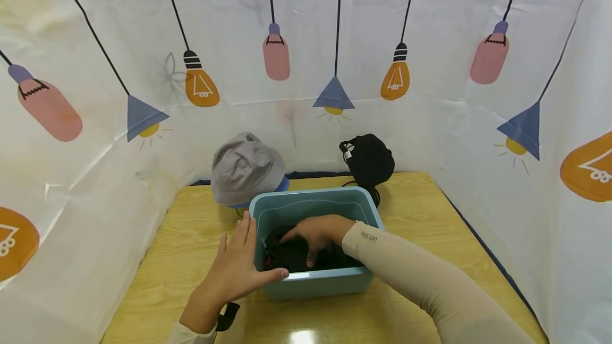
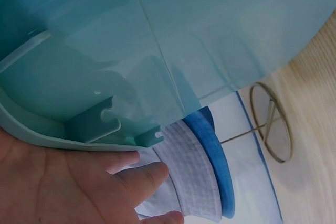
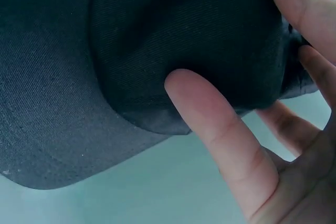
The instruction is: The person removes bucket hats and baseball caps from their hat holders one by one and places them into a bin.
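Observation:
A light blue-green plastic bin (image 1: 315, 283) stands on the table with dark fabric inside. My right hand (image 1: 321, 231) reaches into it and holds a black cap (image 3: 173, 40). In the right wrist view the thumb (image 3: 210, 114) presses on the cap's crown, while other fingers lie about its far edge, partly hidden by fabric. With fingers straight and spread, my left hand (image 1: 234, 269) rests against the bin's left near corner, its thumb along the near rim. The left wrist view shows the palm below the bin's rim (image 2: 79, 142).
Behind the bin at left is a grey bucket hat (image 1: 246, 169) over a blue brim (image 2: 215, 166); near it is a wire stand (image 2: 273, 124). A black cap (image 1: 368, 158) hangs on a dark stand at back right. Printed white sheeting (image 1: 306, 137) surrounds the wooden table (image 1: 411, 206).

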Motion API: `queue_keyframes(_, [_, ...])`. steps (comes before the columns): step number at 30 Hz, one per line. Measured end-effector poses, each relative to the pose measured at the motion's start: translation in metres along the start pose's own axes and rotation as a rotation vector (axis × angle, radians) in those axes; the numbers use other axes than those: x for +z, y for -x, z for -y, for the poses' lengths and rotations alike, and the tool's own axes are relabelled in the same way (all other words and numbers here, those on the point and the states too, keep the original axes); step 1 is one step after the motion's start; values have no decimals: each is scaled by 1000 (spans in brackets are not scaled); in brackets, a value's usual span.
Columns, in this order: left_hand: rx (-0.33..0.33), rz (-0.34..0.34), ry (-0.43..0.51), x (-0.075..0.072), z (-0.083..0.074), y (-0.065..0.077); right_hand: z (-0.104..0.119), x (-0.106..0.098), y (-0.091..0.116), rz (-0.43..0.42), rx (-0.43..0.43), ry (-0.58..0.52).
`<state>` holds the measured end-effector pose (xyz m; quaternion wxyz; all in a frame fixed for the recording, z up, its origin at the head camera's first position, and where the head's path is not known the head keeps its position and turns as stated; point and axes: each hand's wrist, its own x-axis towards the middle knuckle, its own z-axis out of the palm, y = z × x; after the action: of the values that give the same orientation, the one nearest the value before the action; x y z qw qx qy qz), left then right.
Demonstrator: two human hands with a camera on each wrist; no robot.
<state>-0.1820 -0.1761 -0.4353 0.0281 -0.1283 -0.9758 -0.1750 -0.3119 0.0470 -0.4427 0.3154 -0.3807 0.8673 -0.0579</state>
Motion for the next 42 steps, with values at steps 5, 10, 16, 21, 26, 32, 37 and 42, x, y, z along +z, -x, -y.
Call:
queue_keyframes(5, [-4, -5, -3, -1, -2, 0, 0, -2, 0, -7, -2, 44])
queue_keyframes(10, [-1, -4, -6, 0, -4, 0, 1, -1, 2, -4, -3, 79])
queue_keyframes(16, [-1, -10, -4, 1, -3, -3, 2, -1, 5, 11, 46, -6])
queue_keyframes(21, [-8, -9, -3, 1, -3, -3, 2, -1, 6, 10, 65, -12])
queue_keyframes(26, [-6, -15, -6, 1, -2, 1, 2, 2, 5, 9, 51, -7])
queue_keyframes(32, [-4, -18, -7, -2, 0, 5, 6, 4, 4, 0, 44, -12])
queue_keyframes(37, [-17, 3, 11, 0, 0, 5, 5, 3, 4, 17, 67, -35])
queue_keyframes(42, [-11, 13, 16, 1, -3, 1, 0, 3, 7, 10, 79, -64])
